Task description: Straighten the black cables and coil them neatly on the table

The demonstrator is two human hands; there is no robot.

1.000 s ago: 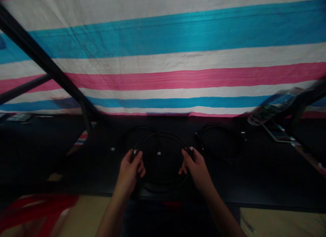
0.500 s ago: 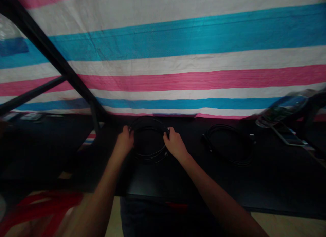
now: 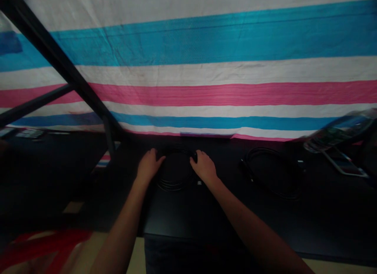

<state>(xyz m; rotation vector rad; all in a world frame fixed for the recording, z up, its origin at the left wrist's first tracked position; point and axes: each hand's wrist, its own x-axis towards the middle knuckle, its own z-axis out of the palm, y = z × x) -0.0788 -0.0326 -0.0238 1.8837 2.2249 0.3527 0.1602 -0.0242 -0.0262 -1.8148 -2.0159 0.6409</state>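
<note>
A black cable lies in a round coil on the dark table. On the coil's left side, my left hand grips the upper strands, its thumb over the inner edge. Opposite it, my right hand is closed around the right side of the same coil. A dark end of the cable shows by its fingertips. Just below that hand, a small pale cable tip rests on the table. Further right lies a second coil of black cable, untouched by either hand.
A clear plastic bottle lies by a phone at the right. Striped sheeting hangs behind the black table. A dark metal frame bar slants down at left. Something red is at the lower left.
The raised upper loop of the cable coil has come down onto the other strands. Both hands have lowered with it, and the left thumb now reaches further inward. The view has shifted slightly.
</note>
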